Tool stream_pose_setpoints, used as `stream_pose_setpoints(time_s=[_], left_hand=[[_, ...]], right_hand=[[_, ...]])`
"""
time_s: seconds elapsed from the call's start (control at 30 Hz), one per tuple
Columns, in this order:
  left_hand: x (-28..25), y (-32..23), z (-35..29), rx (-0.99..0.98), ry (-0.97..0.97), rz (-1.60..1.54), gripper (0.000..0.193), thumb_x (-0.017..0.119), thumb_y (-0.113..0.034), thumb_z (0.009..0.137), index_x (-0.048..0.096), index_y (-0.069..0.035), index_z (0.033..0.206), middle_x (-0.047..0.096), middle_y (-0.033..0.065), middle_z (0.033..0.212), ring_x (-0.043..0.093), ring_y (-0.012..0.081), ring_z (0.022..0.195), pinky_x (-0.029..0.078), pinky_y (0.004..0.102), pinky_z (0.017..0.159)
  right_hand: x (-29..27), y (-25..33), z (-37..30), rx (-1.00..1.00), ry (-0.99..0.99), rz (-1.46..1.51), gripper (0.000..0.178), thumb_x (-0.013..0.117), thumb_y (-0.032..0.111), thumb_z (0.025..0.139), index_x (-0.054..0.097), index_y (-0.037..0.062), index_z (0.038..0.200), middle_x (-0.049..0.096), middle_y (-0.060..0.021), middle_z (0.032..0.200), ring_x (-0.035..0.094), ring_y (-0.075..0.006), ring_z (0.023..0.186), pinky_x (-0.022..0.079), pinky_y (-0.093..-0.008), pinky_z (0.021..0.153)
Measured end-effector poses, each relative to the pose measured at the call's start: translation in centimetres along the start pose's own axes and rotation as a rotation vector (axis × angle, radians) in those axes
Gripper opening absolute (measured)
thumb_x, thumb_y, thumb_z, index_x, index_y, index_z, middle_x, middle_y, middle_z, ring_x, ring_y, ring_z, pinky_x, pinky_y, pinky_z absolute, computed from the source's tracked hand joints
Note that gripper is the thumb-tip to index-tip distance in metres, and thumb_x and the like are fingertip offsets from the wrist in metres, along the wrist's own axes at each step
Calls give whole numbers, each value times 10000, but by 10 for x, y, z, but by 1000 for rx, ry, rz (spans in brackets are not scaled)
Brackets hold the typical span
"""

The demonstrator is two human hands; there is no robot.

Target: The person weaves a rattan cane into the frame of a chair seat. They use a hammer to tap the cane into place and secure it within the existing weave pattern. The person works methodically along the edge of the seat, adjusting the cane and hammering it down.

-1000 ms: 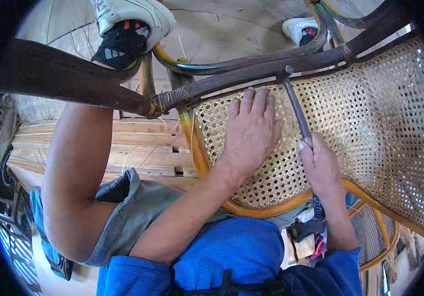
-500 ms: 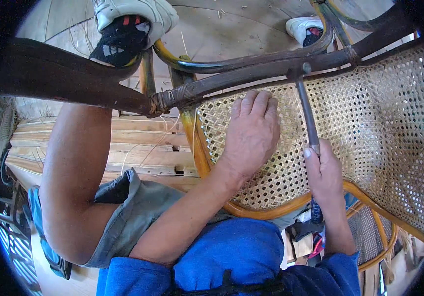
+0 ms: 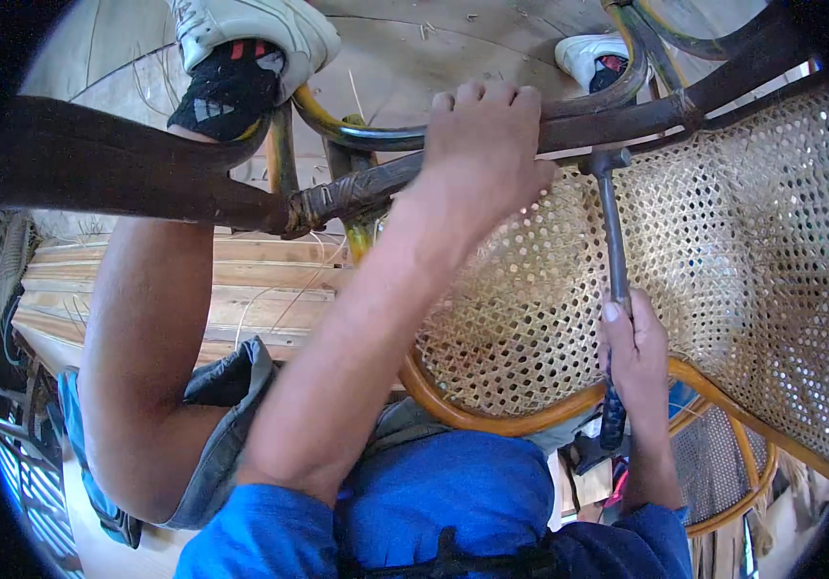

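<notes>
A hammer [image 3: 615,236] is in my right hand [image 3: 638,347], closed about its handle. The hammer's head rests by the upper edge of the woven cane panel [image 3: 540,338], just below the dark rail [image 3: 607,130] of a rattan chair frame. Across that rail lies my left hand [image 3: 484,145], its fingers bent over the far side and its thumb on the near side; the fingertips are hidden. An orange-brown curved rattan pole [image 3: 521,423] borders the panel near my body.
Slatted light wood [image 3: 183,289] lies left of the panel. My raised leg [image 3: 144,367] is beside it, a white shoe [image 3: 270,48] beyond the frame. A curved pole [image 3: 405,140] runs behind the rail. Another caned piece [image 3: 718,463] stands at lower right.
My left hand has moved up off the cane panel onto the dark rail. The hammer's head has come slightly down and right, with my right hand a little lower.
</notes>
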State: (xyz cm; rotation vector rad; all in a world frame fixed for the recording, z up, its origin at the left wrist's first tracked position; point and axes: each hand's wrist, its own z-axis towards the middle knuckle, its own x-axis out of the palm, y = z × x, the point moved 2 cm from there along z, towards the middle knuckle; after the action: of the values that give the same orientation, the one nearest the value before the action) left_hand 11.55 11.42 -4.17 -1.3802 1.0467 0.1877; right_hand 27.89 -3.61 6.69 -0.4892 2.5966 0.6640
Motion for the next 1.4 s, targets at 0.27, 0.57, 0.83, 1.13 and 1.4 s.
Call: stream_pose_setpoints(time_s=[0.27,0.57,0.83,1.13,1.4], left_hand=[[20,38,42,-93,685,-181,701,749,-406,657,546,-35,1217,656,173,1041,632,287,949,481,383,854],[25,53,69,-329,1149,-707,663,690,-554,711,613,-56,1141,672,122,1007,645,240,841,509,392,781],[51,58,67,-431,1270,-1004,664,683,-563,715,613,-62,1144,671,117,1013,644,236,841,510,391,779],[52,58,65,-469,1303,-1081,664,675,-574,720,612,-69,1148,670,111,1020,642,231,841,511,390,777],[53,60,64,-482,1313,-1121,665,668,-583,725,612,-75,1151,670,106,1026,641,227,842,512,389,775]], right_hand=[[-3,-10,2,-66,4,-94,247,560,216,906,550,2,1030,556,-84,721,553,-160,661,458,-319,630],[-7,5,5,-135,43,-278,262,555,216,905,548,17,1075,597,-120,770,590,-197,694,477,-342,666],[-17,24,3,-161,9,-363,313,566,241,897,533,11,1106,603,-147,782,629,-241,717,490,-368,664],[-8,19,11,52,179,-518,339,553,283,902,527,27,1122,602,-168,800,621,-325,719,476,-406,653],[-9,15,-1,-201,2,-324,326,527,307,918,512,28,1086,594,-189,770,611,-359,705,478,-426,656]])
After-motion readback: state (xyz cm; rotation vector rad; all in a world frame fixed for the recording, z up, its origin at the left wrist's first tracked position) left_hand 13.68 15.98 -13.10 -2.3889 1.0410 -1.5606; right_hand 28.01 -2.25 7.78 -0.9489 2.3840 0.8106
